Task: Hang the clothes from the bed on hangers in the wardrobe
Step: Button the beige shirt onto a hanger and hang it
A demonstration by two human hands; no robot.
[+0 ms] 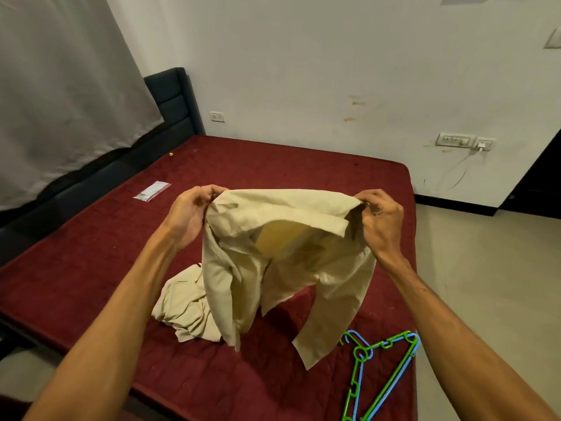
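Note:
A beige shirt hangs in the air above the bed, collar side towards me. My left hand pinches its left shoulder and my right hand pinches its right shoulder, so the shirt is spread between them. Its sleeves dangle down to the dark red mattress. A second beige garment lies crumpled on the mattress under the shirt's left side. A green hanger and a blue hanger lie stacked on the mattress at the lower right, near its edge.
A small clear plastic packet lies on the mattress at the left. A dark headboard and a grey curtain are behind it. A white wall with sockets stands at the right, with tiled floor beside the bed.

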